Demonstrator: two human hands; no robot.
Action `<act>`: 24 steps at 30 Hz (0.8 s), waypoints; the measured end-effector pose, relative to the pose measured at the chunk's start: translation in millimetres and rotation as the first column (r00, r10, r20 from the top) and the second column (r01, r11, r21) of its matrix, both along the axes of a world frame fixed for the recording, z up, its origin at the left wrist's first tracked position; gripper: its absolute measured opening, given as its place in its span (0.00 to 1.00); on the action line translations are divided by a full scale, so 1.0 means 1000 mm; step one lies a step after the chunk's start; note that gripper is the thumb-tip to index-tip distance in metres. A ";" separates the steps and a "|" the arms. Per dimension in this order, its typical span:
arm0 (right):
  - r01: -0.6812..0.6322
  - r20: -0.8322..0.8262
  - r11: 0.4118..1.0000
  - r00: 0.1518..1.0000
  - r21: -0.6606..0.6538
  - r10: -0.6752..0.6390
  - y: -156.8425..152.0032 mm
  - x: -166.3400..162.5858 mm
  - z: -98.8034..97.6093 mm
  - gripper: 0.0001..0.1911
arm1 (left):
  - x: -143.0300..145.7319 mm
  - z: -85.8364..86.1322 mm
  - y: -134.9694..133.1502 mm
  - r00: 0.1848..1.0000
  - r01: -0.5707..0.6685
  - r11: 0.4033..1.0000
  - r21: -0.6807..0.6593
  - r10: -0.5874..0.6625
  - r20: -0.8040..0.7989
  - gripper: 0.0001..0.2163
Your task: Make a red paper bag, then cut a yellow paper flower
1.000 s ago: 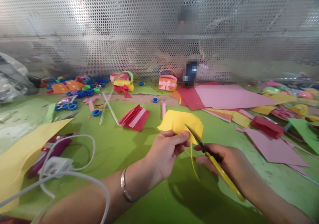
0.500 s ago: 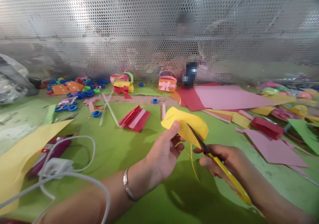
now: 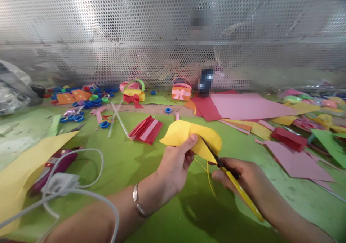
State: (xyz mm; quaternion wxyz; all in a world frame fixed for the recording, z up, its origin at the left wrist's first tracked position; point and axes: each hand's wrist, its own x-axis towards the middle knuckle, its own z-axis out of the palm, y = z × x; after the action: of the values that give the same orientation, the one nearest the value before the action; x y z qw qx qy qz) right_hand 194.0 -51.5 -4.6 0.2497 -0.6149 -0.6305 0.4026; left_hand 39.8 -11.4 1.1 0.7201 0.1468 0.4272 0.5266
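A piece of yellow paper [image 3: 178,132] with a curved outline is pinched in my left hand [image 3: 177,165], thumb on top. My right hand [image 3: 243,178] grips scissors [image 3: 239,189] with yellow handles. Their dark blades lie across the right part of the paper, pointing up and to the left. A thin yellow paper strip [image 3: 208,178] dangles below the sheet. Behind my left hand lies a folded red paper piece [image 3: 147,129] with a pink band.
Two small paper baskets, one yellow [image 3: 133,93] and one orange [image 3: 181,92], stand near the perforated metal panel [image 3: 108,30]. Pink paper sheets [image 3: 251,106] lie at right. A white cable [image 3: 101,196] with a plug crosses the left foreground beside a purple device [image 3: 51,167].
My left hand has shifted the yellow paper to the left and turned it. The scissors have moved slightly left and down, their blades still at the paper.
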 end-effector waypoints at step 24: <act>0.025 0.082 0.990 0.996 0.140 -0.037 -0.002 -0.005 0.001 0.13 | 0.003 -0.002 -0.007 0.995 0.093 0.995 -0.027 -0.094 -0.023 0.14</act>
State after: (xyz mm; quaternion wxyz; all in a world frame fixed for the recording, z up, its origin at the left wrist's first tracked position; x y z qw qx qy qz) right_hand 189.3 -53.2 -3.3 0.2712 -0.6222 -0.6574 0.3274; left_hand 42.9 -18.7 -1.4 0.7405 0.1638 0.4354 0.4850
